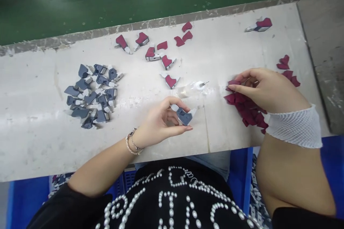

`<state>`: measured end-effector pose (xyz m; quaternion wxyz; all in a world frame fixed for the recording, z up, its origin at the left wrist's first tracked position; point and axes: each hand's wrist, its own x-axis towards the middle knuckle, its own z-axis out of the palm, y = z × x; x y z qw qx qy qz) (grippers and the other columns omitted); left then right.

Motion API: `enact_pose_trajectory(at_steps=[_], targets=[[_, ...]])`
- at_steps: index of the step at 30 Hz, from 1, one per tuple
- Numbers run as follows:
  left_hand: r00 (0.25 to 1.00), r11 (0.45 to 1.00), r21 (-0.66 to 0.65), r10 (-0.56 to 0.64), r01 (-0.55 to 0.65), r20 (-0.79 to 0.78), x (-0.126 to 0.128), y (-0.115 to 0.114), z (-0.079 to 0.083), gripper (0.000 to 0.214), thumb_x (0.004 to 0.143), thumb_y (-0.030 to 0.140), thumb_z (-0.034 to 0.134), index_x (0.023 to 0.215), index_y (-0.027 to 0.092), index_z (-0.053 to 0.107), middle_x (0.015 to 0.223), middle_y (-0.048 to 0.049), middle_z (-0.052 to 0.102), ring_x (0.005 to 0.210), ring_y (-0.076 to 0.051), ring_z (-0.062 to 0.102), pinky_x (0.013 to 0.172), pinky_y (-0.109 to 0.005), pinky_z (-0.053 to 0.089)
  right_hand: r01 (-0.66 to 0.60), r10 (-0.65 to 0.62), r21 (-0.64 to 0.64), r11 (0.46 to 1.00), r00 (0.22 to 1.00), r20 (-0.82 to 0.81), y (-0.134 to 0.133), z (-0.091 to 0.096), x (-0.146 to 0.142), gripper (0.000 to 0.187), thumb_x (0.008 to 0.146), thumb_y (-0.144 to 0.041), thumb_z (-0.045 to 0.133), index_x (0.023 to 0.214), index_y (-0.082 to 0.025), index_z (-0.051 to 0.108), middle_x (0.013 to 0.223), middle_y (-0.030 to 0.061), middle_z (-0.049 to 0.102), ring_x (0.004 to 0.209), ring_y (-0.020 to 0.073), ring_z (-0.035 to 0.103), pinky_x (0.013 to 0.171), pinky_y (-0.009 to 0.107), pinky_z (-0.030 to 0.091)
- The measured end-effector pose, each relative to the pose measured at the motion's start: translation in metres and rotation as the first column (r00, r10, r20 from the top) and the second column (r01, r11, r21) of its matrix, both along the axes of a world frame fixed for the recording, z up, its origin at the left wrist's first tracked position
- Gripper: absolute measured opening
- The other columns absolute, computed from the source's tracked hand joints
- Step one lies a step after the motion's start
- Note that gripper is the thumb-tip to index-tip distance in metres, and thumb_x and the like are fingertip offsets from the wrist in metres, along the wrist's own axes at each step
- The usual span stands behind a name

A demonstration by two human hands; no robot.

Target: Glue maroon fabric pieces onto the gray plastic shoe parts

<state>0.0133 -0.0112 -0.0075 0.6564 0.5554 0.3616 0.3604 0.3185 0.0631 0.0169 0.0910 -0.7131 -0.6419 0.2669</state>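
My left hand (163, 118) pinches a grey plastic part with white ends (184, 116) between thumb and fingers, above the near side of the table. My right hand (268, 89), a white mesh band around its wrist, is at a pile of maroon pads (245, 109). Its thumb and fingertips close on one maroon pad (233, 85) at the pile's far left edge. Between the hands and farther back lies a clear bottle with a thin metal tip (192, 88). A heap of grey-and-white parts (92, 96) lies to the left.
Several parts with maroon faces (171, 81) and loose maroon pads (187, 35) are spread toward the back. One more such part (263, 24) lies far right. A metal panel (322, 43) borders the table's right; blue bins (243, 175) stand below its front edge.
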Motion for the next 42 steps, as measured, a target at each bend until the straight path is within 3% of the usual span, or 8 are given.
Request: enact_pose_trajectory(at_steps=[5,8,11,15,20,25,36,42], targets=[[0.993,0.990,0.090,0.109,-0.105,-0.044,0.000,-0.001,0.001,0.043,0.072,0.025,0.089,0.101,0.021,0.058,0.106,-0.0028,0.067,0.071,-0.008,0.068,0.059,-0.017,0.063,-0.019,0.021,0.037,0.999,0.997,-0.073,-0.006,0.018,-0.004,0.036,0.071,-0.059,0.084,0.070,-0.026,0.071,0.071,0.0040,0.073,0.050,0.0175,0.062,0.035,0.029,0.040],[0.977,0.978,0.106,0.189,-0.179,-0.095,0.002,-0.001,0.003,0.041,0.071,0.029,0.090,0.099,0.019,0.062,0.103,-0.0034,0.068,0.073,-0.010,0.071,0.063,-0.019,0.066,-0.058,0.069,0.048,0.997,0.965,-0.254,-0.024,0.035,-0.021,0.029,0.073,-0.052,0.085,0.074,-0.026,0.074,0.062,0.0023,0.072,0.041,0.0149,0.060,0.029,0.025,0.041],[0.971,0.972,0.109,0.219,-0.208,-0.099,0.003,-0.001,0.001,0.040,0.076,0.028,0.086,0.109,0.020,0.064,0.105,-0.0045,0.072,0.077,-0.012,0.076,0.073,-0.023,0.069,-0.129,0.131,0.041,0.991,0.847,-0.515,-0.045,0.046,-0.050,0.017,0.080,-0.043,0.083,0.080,-0.027,0.077,0.069,0.0030,0.075,0.052,0.0167,0.068,0.040,0.024,0.053],[0.953,0.938,0.242,0.282,-0.250,-0.108,0.002,-0.002,-0.002,0.033,0.081,0.027,0.082,0.109,0.020,0.067,0.107,-0.0050,0.072,0.093,-0.015,0.075,0.077,-0.025,0.069,-0.157,0.024,-0.124,0.980,0.707,-0.707,-0.060,0.044,-0.086,0.016,0.086,-0.040,0.078,0.087,-0.025,0.073,0.076,0.0016,0.076,0.069,0.0195,0.075,0.062,0.031,0.063],[0.911,0.851,0.471,0.359,-0.230,-0.203,0.000,-0.001,-0.002,0.031,0.081,0.026,0.082,0.109,0.022,0.069,0.104,-0.0049,0.074,0.099,-0.016,0.071,0.074,-0.023,0.065,-0.161,-0.041,-0.215,0.963,0.705,-0.708,-0.058,0.033,-0.100,0.019,0.085,-0.040,0.078,0.082,-0.022,0.072,0.074,0.0011,0.075,0.069,0.0181,0.073,0.062,0.029,0.057],[0.891,0.769,0.608,0.400,-0.197,-0.217,0.001,0.001,0.001,0.031,0.079,0.027,0.084,0.107,0.021,0.071,0.098,-0.0042,0.076,0.092,-0.016,0.072,0.081,-0.028,0.063,-0.136,-0.040,-0.196,0.971,0.719,-0.694,-0.054,0.032,-0.096,0.018,0.084,-0.039,0.078,0.078,-0.023,0.073,0.069,-0.0002,0.072,0.063,0.0140,0.066,0.059,0.026,0.053],[0.900,0.769,0.612,0.381,-0.183,-0.209,-0.001,0.002,-0.002,0.031,0.077,0.029,0.086,0.104,0.023,0.072,0.099,-0.0031,0.076,0.090,-0.015,0.071,0.076,-0.027,0.062,-0.187,0.032,-0.187,0.965,0.785,-0.619,-0.047,0.031,-0.094,0.026,0.085,-0.049,0.075,0.074,-0.025,0.074,0.071,0.0012,0.072,0.064,0.0185,0.065,0.056,0.033,0.049],[0.905,0.762,0.614,0.388,-0.208,-0.175,-0.003,0.002,-0.004,0.035,0.075,0.031,0.087,0.106,0.024,0.072,0.100,-0.0028,0.076,0.090,-0.016,0.071,0.077,-0.029,0.062,-0.179,0.016,-0.168,0.969,0.729,-0.684,-0.051,0.029,-0.095,0.022,0.089,-0.047,0.072,0.089,-0.025,0.067,0.079,0.0003,0.069,0.072,0.0178,0.065,0.063,0.031,0.053]])
